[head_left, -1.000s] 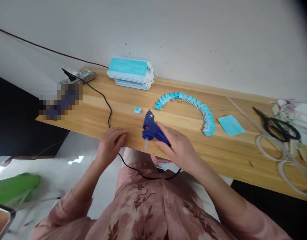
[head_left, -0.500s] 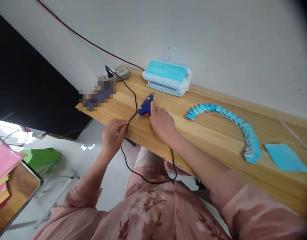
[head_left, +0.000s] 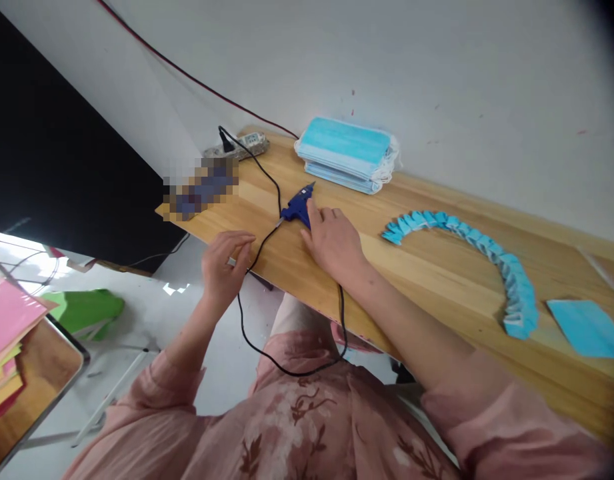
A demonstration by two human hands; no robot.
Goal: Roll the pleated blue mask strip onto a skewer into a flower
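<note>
Carries blue glue gun (head_left: 297,206) farther left than a second ago, nearer the stacked masks (head_left: 347,141), left of the curved strip (head_left: 479,245). Holds its handle in fingers of the right hand (head_left: 335,243). Curls fingers of the left hand (head_left: 225,263), narrowly apart, beside the black cord (head_left: 261,249); cannot tell whether touching.

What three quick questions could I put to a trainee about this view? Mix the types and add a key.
1. Which hand is at the blue glue gun?
2. True or false: the mask stack lies nearer the wall than the glue gun does.
3. The pleated blue strip forms: A) a closed ring, B) an open curve, C) a straight line.

Key: 1. the right hand; 2. true; 3. B.
</note>
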